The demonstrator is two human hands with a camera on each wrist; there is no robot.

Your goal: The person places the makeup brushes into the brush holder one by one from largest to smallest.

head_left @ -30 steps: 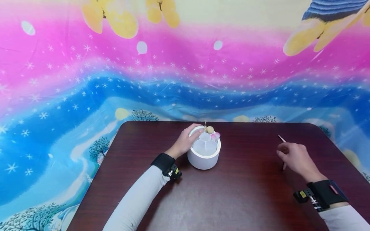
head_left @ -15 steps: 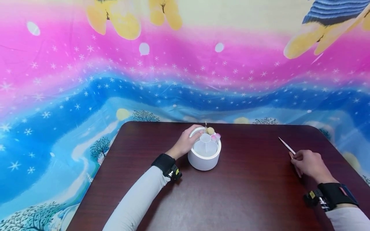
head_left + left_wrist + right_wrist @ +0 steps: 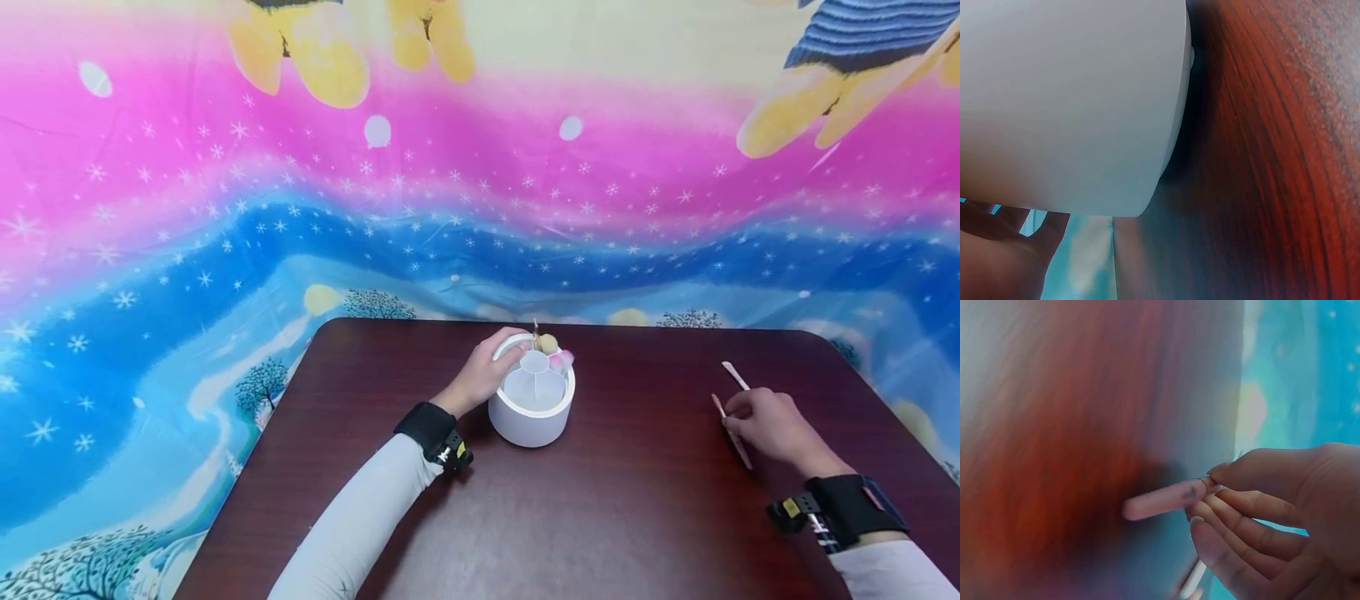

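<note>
In the head view, my left hand (image 3: 480, 372) grips the wall of a white round divided organizer (image 3: 531, 425), with the thumb over its rim. The organizer's white wall (image 3: 1079, 106) fills much of the left wrist view. A cream fluffy ball (image 3: 548, 342) and a pink-white piece (image 3: 561, 359) stick out of its far compartments. At the right of the table, my right hand (image 3: 772, 425) pinches a slim pinkish stick (image 3: 1163, 499) between thumb and fingers; its kind cannot be made out. Beyond that hand lies a thin white stick (image 3: 735, 375), partly hidden by the fingers.
A dark red-brown wooden table (image 3: 600, 517) lies under both arms. Its far edge runs just behind the organizer. A printed cloth (image 3: 480, 192) hangs behind the table and down its sides.
My right hand moved right and nearer, then came back left, pinching the pinkish stick, which shows more fully now. The left hand and organizer have stayed in place.
</note>
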